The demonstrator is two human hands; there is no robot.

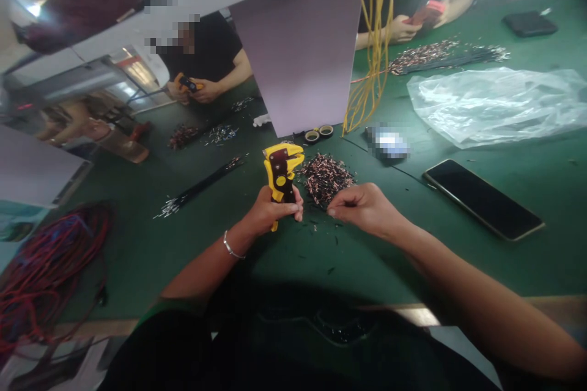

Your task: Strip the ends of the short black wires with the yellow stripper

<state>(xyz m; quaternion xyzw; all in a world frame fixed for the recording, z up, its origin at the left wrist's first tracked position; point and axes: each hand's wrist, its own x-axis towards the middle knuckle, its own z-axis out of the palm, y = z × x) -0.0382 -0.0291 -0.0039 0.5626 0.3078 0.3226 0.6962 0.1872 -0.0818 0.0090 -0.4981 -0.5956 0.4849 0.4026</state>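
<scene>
While left grip [267, 211] clasped yellow-black wire stripper [279, 171], right grip [362, 209] was beside wire-piece pile [327, 178] on green bench [454, 250]; whether pinching anything, could not tell.

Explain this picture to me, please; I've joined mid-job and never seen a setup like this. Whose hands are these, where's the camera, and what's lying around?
There's no machine arm here: these are a person's bare hands, seen by a camera on that person's head, looking forward and down. It is the only view. The left hand grips a yellow and dark tool, held upright. The right hand has its fingers pinched beside a pile of short wire pieces; whether it holds one, I can't tell. On the green table lie a bundle of dark wires to the left, and a phone and clear plastic to the right. Farther back are other people's hands.
</scene>
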